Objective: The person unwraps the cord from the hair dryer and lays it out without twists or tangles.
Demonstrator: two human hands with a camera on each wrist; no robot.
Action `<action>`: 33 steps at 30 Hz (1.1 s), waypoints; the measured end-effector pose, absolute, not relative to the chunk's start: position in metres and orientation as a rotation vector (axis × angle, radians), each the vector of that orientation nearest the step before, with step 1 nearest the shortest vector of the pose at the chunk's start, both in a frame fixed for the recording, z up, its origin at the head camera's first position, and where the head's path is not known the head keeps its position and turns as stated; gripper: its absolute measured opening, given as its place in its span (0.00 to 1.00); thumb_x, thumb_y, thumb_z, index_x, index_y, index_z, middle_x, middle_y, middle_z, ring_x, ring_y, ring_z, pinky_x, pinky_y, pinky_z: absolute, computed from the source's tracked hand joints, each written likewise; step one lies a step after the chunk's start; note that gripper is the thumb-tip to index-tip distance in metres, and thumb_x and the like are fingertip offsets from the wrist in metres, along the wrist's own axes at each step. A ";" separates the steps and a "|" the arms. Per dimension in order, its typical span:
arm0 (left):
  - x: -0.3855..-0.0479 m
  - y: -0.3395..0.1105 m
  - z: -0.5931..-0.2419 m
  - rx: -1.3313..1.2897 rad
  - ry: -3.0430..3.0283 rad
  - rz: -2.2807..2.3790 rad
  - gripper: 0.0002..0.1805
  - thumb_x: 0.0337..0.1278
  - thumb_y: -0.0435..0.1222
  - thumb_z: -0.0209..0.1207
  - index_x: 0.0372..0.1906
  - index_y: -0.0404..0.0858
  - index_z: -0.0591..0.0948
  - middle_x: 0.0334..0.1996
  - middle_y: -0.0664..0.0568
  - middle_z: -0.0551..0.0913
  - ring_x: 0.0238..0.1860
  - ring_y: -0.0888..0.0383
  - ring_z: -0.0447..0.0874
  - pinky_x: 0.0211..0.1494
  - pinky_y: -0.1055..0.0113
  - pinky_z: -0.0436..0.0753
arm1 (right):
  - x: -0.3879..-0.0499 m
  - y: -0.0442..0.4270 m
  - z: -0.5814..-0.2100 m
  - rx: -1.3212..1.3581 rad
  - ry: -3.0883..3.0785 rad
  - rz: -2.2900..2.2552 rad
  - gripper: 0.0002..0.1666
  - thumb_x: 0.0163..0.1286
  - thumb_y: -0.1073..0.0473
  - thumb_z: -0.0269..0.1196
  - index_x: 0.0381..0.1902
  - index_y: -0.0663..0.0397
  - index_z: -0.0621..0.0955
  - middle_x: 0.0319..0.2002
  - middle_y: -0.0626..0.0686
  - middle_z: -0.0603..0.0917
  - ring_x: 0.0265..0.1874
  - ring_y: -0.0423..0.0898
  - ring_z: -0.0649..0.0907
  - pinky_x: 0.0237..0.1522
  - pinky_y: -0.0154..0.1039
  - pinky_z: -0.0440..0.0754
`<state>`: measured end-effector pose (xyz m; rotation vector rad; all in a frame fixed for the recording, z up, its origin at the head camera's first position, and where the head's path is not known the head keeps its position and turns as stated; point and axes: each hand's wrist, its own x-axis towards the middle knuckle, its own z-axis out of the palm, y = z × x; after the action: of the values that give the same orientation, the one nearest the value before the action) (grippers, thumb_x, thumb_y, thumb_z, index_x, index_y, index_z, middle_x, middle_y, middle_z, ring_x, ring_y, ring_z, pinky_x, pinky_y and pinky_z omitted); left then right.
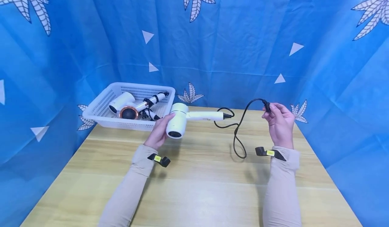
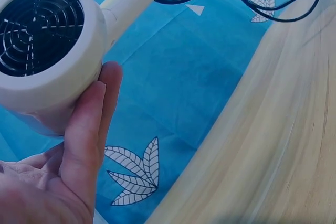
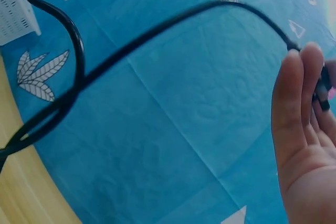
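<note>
A white hair dryer [image 1: 177,121] is held above the table by my left hand [image 1: 159,132], which grips its barrel from the left side. Its handle points right, and the dark round grille [image 2: 39,30] faces the left wrist camera. From the handle's end a black cord [image 1: 240,125] hangs in a loose, crossing loop over the table. My right hand [image 1: 281,122] pinches the black plug [image 1: 266,106] at the cord's far end, off to the right. In the right wrist view the fingers [image 3: 291,98] partly hide that plug.
A white perforated plastic basket [image 1: 133,124] stands at the back left of the wooden table [image 1: 206,186]. Inside lie more hair dryers, one with a copper-coloured rim [image 1: 129,112] and a bundled black cord. Blue patterned cloth [image 1: 243,44] surrounds the table at the back and sides.
</note>
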<state>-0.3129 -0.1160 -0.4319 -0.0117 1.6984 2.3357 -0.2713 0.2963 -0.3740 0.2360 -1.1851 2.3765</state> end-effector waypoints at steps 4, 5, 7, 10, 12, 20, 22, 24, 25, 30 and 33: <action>-0.312 -0.116 -0.434 0.025 1.704 2.316 0.31 0.75 0.50 0.55 0.70 0.33 0.70 0.38 0.59 0.88 0.38 0.64 0.89 0.40 0.73 0.89 | -0.271 0.291 -0.375 0.136 -1.148 2.365 0.08 0.67 0.68 0.70 0.40 0.69 0.83 0.30 0.61 0.89 0.22 0.45 0.86 0.28 0.33 0.89; -0.312 -0.116 -0.435 0.032 1.706 2.313 0.30 0.75 0.49 0.55 0.70 0.33 0.70 0.37 0.59 0.88 0.38 0.64 0.89 0.40 0.73 0.89 | -0.271 0.290 -0.375 0.117 -1.140 2.363 0.09 0.67 0.68 0.70 0.40 0.69 0.83 0.31 0.61 0.89 0.22 0.45 0.86 0.29 0.34 0.90; -0.311 -0.116 -0.435 0.046 1.714 2.300 0.29 0.75 0.48 0.54 0.69 0.33 0.70 0.37 0.59 0.88 0.38 0.64 0.89 0.39 0.74 0.89 | -0.272 0.289 -0.376 0.086 -1.128 2.360 0.09 0.66 0.68 0.71 0.40 0.69 0.83 0.31 0.62 0.89 0.22 0.45 0.87 0.30 0.34 0.90; -0.310 -0.114 -0.436 0.066 1.723 2.285 0.28 0.75 0.48 0.53 0.68 0.33 0.70 0.38 0.59 0.87 0.38 0.64 0.89 0.39 0.73 0.89 | -0.275 0.286 -0.377 0.051 -1.147 2.326 0.08 0.67 0.68 0.70 0.40 0.69 0.83 0.30 0.61 0.90 0.22 0.45 0.87 0.31 0.35 0.91; -0.310 -0.114 -0.438 0.078 1.727 2.276 0.28 0.75 0.48 0.54 0.67 0.33 0.71 0.38 0.58 0.86 0.39 0.63 0.88 0.40 0.73 0.89 | -0.278 0.283 -0.376 0.039 -1.166 2.313 0.08 0.67 0.68 0.70 0.40 0.69 0.83 0.30 0.61 0.90 0.22 0.45 0.87 0.32 0.35 0.91; -0.312 -0.114 -0.446 0.111 1.798 2.219 0.27 0.72 0.47 0.56 0.63 0.30 0.75 0.37 0.56 0.88 0.39 0.60 0.88 0.44 0.68 0.90 | -0.297 0.272 -0.359 0.083 -1.307 2.271 0.07 0.69 0.68 0.68 0.41 0.68 0.82 0.30 0.60 0.90 0.23 0.45 0.88 0.34 0.35 0.92; -0.312 -0.113 -0.449 0.124 1.832 2.187 0.28 0.72 0.47 0.56 0.64 0.28 0.75 0.37 0.56 0.88 0.39 0.60 0.88 0.44 0.66 0.90 | -0.301 0.272 -0.353 0.095 -1.330 2.257 0.05 0.69 0.68 0.67 0.40 0.67 0.83 0.30 0.60 0.91 0.23 0.45 0.88 0.35 0.35 0.92; -0.313 -0.113 -0.452 0.133 1.865 2.154 0.30 0.72 0.47 0.57 0.64 0.27 0.74 0.37 0.56 0.87 0.39 0.59 0.88 0.44 0.65 0.90 | -0.304 0.271 -0.348 0.108 -1.362 2.237 0.02 0.70 0.69 0.66 0.39 0.65 0.83 0.30 0.59 0.91 0.23 0.45 0.88 0.35 0.35 0.92; -0.314 -0.113 -0.453 0.131 1.880 2.141 0.30 0.71 0.47 0.58 0.65 0.26 0.74 0.38 0.55 0.87 0.38 0.59 0.88 0.44 0.65 0.90 | -0.306 0.271 -0.345 0.117 -1.379 2.224 0.02 0.71 0.70 0.65 0.39 0.64 0.84 0.30 0.59 0.91 0.23 0.44 0.88 0.35 0.35 0.92; -0.316 -0.112 -0.460 0.113 1.956 2.083 0.32 0.70 0.49 0.60 0.66 0.28 0.74 0.40 0.52 0.86 0.38 0.59 0.88 0.42 0.64 0.91 | -0.308 0.272 -0.332 0.148 -1.400 2.193 0.02 0.71 0.70 0.65 0.39 0.65 0.83 0.30 0.58 0.91 0.24 0.45 0.89 0.35 0.36 0.92; -0.317 -0.112 -0.463 0.105 1.984 2.070 0.33 0.69 0.50 0.61 0.66 0.29 0.75 0.41 0.51 0.86 0.37 0.59 0.88 0.40 0.65 0.91 | -0.307 0.277 -0.325 0.152 -1.352 2.206 0.05 0.69 0.68 0.68 0.40 0.67 0.83 0.31 0.59 0.91 0.24 0.46 0.89 0.36 0.36 0.92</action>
<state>-0.3173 -0.1123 -0.4632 0.1048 1.9837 2.0701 -0.3066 0.2767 -0.3246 0.1525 -1.3522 2.2057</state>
